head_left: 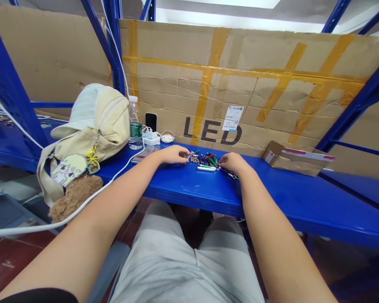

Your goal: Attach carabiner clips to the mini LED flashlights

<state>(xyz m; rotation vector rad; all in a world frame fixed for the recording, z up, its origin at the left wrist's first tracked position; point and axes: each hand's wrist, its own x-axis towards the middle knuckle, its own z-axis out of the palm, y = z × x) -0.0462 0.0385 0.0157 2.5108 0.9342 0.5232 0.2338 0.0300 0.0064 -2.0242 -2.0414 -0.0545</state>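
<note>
Several small shiny metal tubes in purple, green, red and silver, possibly keychain lights, lie in a loose pile [205, 160] on the blue shelf table [189, 185]. Two silver tubes [206, 168] rest side by side at the pile's front. At the left edge of the pile is my left hand [176, 155], fingers curled and closed; what they hold is too small to make out. My right hand [233, 163] is at the pile's right side with thumb and fingertips pinched together among the tubes. Anything between those fingertips is hidden.
A cream backpack [113, 122] with a cap and plush charm sits at left. Beside it stand a water bottle [135, 126], a phone [150, 121] and a white charger [151, 137] with a cable. An open cardboard box [297, 160] is at right. Taped cardboard [177, 92] backs the table.
</note>
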